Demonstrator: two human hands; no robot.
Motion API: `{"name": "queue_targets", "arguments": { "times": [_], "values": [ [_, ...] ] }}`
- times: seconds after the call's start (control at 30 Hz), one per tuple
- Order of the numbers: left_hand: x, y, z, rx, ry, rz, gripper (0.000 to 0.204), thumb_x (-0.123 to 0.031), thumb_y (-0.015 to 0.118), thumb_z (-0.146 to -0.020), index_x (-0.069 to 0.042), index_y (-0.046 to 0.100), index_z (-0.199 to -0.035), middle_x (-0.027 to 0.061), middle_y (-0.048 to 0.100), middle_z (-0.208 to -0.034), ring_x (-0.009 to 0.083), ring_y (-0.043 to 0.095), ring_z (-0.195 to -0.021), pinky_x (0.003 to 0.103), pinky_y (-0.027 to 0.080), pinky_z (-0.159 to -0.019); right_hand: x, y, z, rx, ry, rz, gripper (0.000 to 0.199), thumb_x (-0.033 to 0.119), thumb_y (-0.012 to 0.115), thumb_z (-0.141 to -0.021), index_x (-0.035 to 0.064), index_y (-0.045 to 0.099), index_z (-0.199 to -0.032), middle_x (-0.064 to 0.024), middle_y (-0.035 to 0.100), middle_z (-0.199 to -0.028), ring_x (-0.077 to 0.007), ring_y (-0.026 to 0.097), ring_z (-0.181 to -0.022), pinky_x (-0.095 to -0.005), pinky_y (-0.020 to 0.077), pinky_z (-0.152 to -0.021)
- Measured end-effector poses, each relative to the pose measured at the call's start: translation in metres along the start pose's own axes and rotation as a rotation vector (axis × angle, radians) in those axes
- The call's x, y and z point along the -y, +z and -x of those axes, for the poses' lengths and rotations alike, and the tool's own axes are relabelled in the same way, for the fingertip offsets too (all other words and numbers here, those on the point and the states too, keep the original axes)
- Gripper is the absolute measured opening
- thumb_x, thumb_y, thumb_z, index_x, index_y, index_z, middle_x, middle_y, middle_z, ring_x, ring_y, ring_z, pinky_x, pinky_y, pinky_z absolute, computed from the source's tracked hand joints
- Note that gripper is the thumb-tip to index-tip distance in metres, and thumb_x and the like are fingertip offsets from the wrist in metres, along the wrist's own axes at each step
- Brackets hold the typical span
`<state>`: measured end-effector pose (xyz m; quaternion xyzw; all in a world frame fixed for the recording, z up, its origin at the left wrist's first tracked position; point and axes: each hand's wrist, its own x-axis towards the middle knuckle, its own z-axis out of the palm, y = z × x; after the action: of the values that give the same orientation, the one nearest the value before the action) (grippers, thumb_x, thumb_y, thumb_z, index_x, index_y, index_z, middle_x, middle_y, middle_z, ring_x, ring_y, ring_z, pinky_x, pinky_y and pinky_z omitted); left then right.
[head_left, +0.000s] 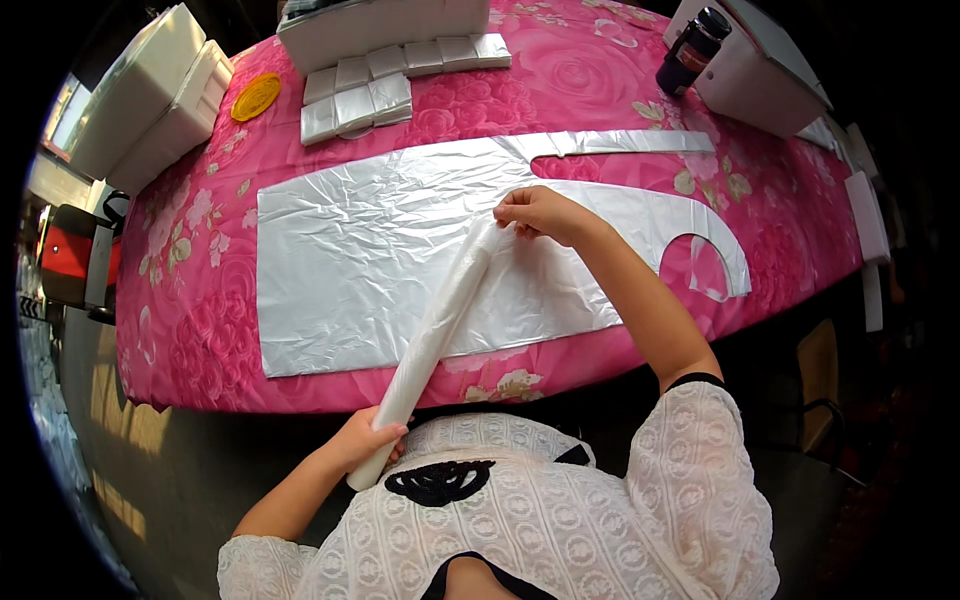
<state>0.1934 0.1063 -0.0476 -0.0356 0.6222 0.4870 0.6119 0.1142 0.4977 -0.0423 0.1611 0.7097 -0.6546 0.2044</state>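
Left hand (372,437) gripping lower end of white plastic roll (437,325); right hand (538,213) pinching its upper end over flat plastic apron (350,270) lying on pink floral worktop (600,90).

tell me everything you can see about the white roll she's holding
The roll is a long, slim tube of thin, white, slightly see-through plastic film, wound loosely. It slants from the table edge up over the flat sheet. The left hand grips its lower end near the body; the right hand pinches its upper end, where the film bunches and creases.

Single head view, looking steeply down, close over table (180,330)
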Motion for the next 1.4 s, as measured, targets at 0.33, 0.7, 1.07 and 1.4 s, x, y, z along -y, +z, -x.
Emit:
{"name": "queue_targets", "arguments": {
  "times": [0.33,0.7,1.07,1.4],
  "values": [
    [-0.006,0.002,0.001,0.009,-0.008,-0.023,0.030,-0.021,0.062,-0.080,-0.001,0.052,-0.101,0.0046,0.055,-0.071,0.0118,0.054,-0.059,0.027,0.047,-0.056,0.002,0.017,-0.002,0.186,0.037,0.103,0.017,0.022,0.064,-0.082,0.0049,0.061,-0.084,-0.0002,0.057,-0.071,-0.0070,0.052,-0.059,-0.0199,0.0410,-0.055],
    [0.013,-0.017,0.007,0.033,-0.033,-0.066,0.039,-0.026,0.060,-0.079,0.000,0.053,-0.106,0.0070,0.059,-0.073,0.0132,0.056,-0.061,0.027,0.048,-0.058,-0.011,-0.037,0.005,-0.224,-0.083,0.144,0.013,0.015,0.061,-0.083,0.0021,0.061,-0.082,-0.0019,0.060,-0.071,-0.0082,0.055,-0.062,-0.0224,0.0430,-0.054],
    [-0.033,-0.090,0.051,0.274,-0.188,-0.230,0.042,-0.021,0.075,-0.068,0.001,0.059,-0.101,0.0058,0.061,-0.081,0.0116,0.059,-0.072,0.026,0.050,-0.066,-0.048,-0.161,0.020,-0.581,-0.149,0.077,0.015,0.018,0.062,-0.083,0.0037,0.061,-0.080,-0.0003,0.058,-0.067,-0.0068,0.051,-0.057,-0.0211,0.0405,-0.052],
    [-0.157,-0.028,-0.039,-0.423,0.744,-1.469,0.054,-0.029,0.076,-0.061,-0.005,0.057,-0.105,0.0134,0.060,-0.093,0.0303,0.058,-0.084,0.038,0.046,-0.078,0.010,-0.031,-0.038,-0.143,-0.218,0.133,0.013,0.015,0.061,-0.083,0.0019,0.061,-0.084,-0.0007,0.060,-0.071,-0.0070,0.055,-0.062,-0.0208,0.0426,-0.054]
  ]
}}
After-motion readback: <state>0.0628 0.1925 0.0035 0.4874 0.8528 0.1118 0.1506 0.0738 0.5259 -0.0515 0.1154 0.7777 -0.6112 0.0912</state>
